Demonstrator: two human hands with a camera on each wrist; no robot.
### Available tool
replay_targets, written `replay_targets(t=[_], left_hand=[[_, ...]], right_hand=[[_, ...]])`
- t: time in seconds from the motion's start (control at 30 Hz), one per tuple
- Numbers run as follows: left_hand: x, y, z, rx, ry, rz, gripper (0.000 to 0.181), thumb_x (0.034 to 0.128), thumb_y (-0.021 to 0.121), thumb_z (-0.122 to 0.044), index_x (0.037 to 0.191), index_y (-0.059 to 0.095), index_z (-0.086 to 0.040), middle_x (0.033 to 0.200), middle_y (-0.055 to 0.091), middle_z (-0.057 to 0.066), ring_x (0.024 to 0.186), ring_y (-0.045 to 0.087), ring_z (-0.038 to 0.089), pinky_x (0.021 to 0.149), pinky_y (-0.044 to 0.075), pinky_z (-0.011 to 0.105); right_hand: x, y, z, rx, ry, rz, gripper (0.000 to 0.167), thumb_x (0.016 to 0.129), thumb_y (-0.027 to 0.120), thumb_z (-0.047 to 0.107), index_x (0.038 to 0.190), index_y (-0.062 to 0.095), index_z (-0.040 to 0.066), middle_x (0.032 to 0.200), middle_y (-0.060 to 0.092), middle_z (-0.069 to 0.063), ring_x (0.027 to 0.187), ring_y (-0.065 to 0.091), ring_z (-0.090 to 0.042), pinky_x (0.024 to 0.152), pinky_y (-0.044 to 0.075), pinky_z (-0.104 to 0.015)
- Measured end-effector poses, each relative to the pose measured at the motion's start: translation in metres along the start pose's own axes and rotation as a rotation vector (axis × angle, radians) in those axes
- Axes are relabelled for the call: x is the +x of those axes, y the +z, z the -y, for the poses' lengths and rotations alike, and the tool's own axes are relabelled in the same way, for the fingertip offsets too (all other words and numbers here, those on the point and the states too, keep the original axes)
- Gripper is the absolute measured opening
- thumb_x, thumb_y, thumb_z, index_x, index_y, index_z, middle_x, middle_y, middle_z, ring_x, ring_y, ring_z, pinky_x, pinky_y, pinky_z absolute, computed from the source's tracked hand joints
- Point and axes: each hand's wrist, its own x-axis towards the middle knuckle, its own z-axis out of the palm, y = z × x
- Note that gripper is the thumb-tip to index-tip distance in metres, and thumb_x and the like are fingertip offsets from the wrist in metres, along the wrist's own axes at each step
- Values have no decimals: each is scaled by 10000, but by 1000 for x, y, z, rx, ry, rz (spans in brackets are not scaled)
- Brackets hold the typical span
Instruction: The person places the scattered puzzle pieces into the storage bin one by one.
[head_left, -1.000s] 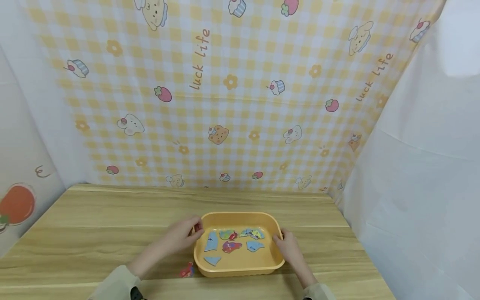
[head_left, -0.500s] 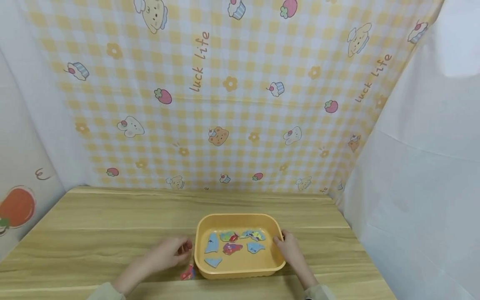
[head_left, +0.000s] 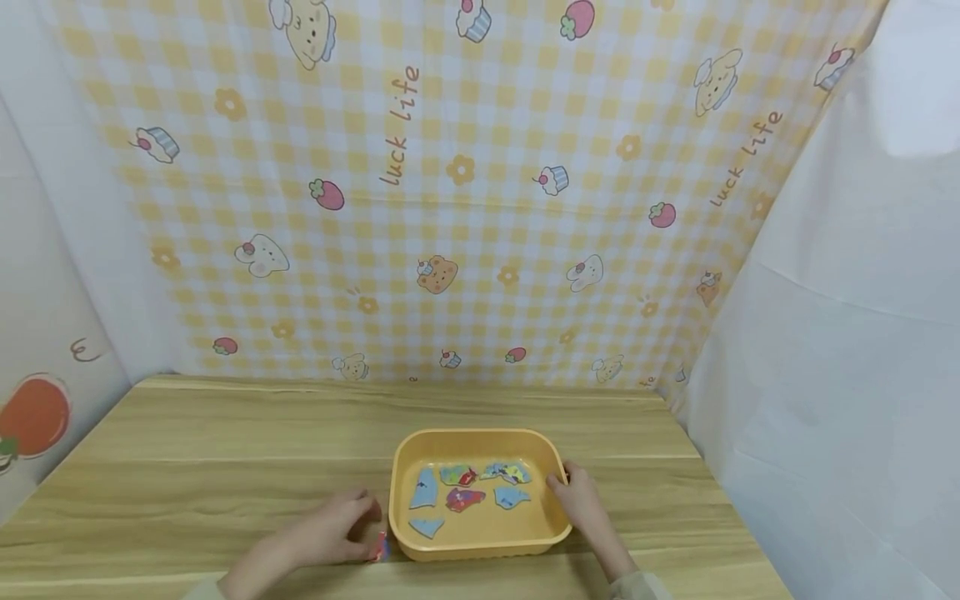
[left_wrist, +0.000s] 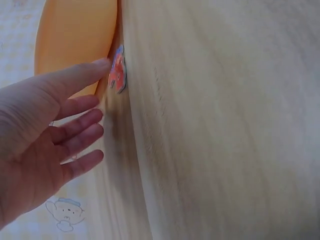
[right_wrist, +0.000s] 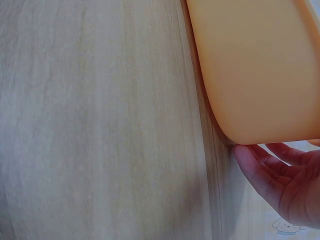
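A yellow plastic tray sits on the wooden table, with several flat picture pieces inside, such as a red-purple piece and a light blue piece. Just outside its left front corner lies a small red-and-blue piece, partly covered by my left hand in the head view. That hand has its fingers spread and loosely bent; in the left wrist view the thumb tip is close beside the piece, contact unclear. At the tray's right side my right hand holds the rim, thumb at the edge and fingers outside.
The wooden table stretches around the tray. A yellow checked cloth hangs behind it, with a white cloth on the right side.
My left hand has moved from the tray's left rim down and toward me to the red-and-blue piece, its fingers opening out. The right hand stays at the tray's right rim.
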Motion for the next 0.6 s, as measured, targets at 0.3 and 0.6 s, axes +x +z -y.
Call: replay_targets(t=[0.3, 0.6], left_hand=[[-3, 3, -7, -61, -28, 64, 505, 650, 776, -253, 1070, 584, -50, 1004, 449, -41, 927, 461, 102, 802, 468, 263], [4, 10, -9, -63, 54, 8, 105, 779, 673, -138, 853, 602, -115, 820, 485, -70, 706, 412, -25, 586, 406, 133]], right_hand=[[0, 1, 0, -9, -3, -3, 371, 864, 515, 85, 1158, 501, -142, 988, 611, -268, 833, 619, -260, 680, 547, -367], [0, 1, -1, -4, -11, -14, 372, 862, 518, 84, 1153, 503, -147, 1006, 606, -287, 852, 621, -286, 687, 546, -379]])
